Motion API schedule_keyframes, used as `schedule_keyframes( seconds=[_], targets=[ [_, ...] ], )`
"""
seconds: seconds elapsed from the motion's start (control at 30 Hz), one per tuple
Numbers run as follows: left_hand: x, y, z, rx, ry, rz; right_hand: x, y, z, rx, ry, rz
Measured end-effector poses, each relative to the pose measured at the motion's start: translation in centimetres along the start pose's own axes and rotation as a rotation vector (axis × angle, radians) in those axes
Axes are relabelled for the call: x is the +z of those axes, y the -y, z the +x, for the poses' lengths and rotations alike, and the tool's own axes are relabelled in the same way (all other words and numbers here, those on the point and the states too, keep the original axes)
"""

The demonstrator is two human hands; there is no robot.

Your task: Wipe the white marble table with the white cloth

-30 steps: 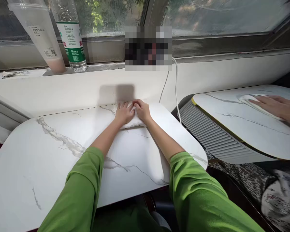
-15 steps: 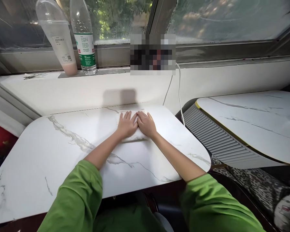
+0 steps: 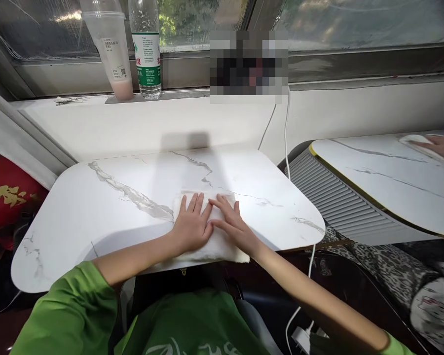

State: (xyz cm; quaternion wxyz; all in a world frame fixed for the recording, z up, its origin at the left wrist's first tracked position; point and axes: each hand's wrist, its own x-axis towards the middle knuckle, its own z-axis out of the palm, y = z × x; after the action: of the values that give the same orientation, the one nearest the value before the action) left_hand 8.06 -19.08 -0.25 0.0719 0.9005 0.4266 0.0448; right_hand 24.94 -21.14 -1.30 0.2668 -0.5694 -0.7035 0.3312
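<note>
A white cloth lies flat near the front edge of the white marble-patterned table, its near corner reaching just past that edge. My left hand rests palm down on the cloth with its fingers spread. Beside it my right hand also lies on the cloth, fingers stretched out and pointing up and left. The two hands nearly meet at the thumbs and fingertips. Neither hand is wrapped around anything; the cloth's middle is covered by them.
On the window ledge stand a plastic cup with pink drink and a water bottle. White cables hang down the wall behind the table. At the right, another person's hand holds a white cloth on a second table.
Both hands and the cloth have moved from the table's far side toward me, to the front edge. Another person's hand with a cloth has appeared on the right table.
</note>
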Motion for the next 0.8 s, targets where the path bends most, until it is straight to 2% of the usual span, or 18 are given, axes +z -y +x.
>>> schedule_keyframes(
  seconds=[0.13, 0.3, 0.43, 0.67, 0.8],
  targets=[
    [-0.5, -0.2, -1.6, -0.007, 0.023, -0.033, 0.0, 0.5, -0.8, -0.165, 0.068, -0.234],
    [-1.6, 0.6, -0.5, -0.108, 0.159, -0.16, 1.5, 0.6, 1.3, -0.288, -0.05, -0.501],
    [-1.5, 3.4, 2.4, -0.189, 0.07, -0.133, 2.4, 0.4, 6.5, -0.303, -0.093, -0.529],
    [-1.9, 11.5, 9.8, -0.239, -0.11, -0.041, 2.2, 0.5, 19.3, -0.334, -0.129, -0.443],
    [-2.2, 13.5, 11.8, -0.261, -0.129, -0.026, 2.0, 0.8, 22.2, -0.33, -0.138, -0.42]
  ],
)
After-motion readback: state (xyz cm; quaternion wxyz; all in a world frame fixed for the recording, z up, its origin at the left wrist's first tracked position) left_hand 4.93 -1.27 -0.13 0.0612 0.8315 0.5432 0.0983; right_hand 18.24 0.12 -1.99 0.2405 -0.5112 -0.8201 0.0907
